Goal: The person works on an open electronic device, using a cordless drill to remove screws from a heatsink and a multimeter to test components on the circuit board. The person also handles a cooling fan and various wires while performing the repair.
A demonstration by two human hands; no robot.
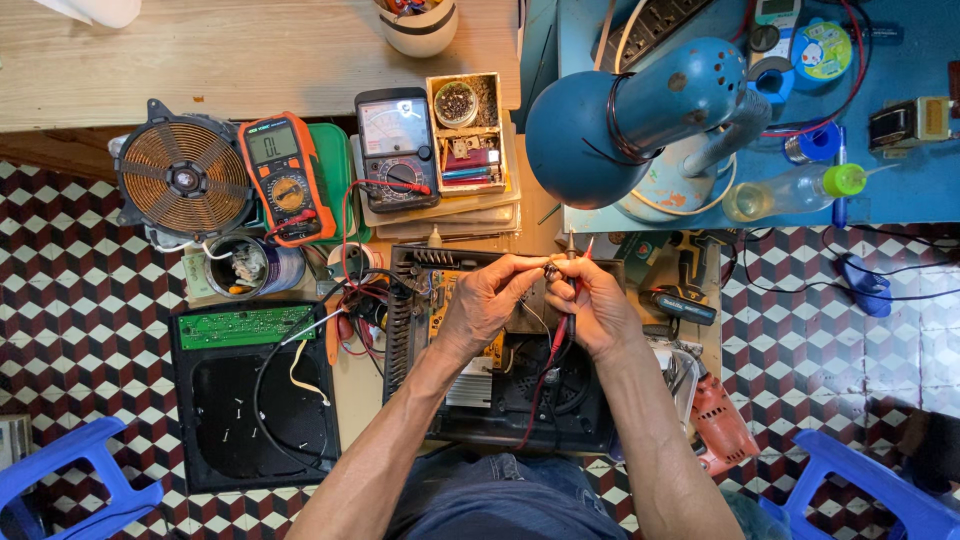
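Fingers of my left hand [487,297] pinch a small part; my right hand [590,305] grips both probes [572,300], closed.

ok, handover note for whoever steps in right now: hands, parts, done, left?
Left hand pinches a small component by its fingertips. Right hand holds the red and black probes, tips up by the component. Both over the opened appliance chassis. Orange multimeter is on; coil and bottom cover are off, lying left. Reassembly is left.
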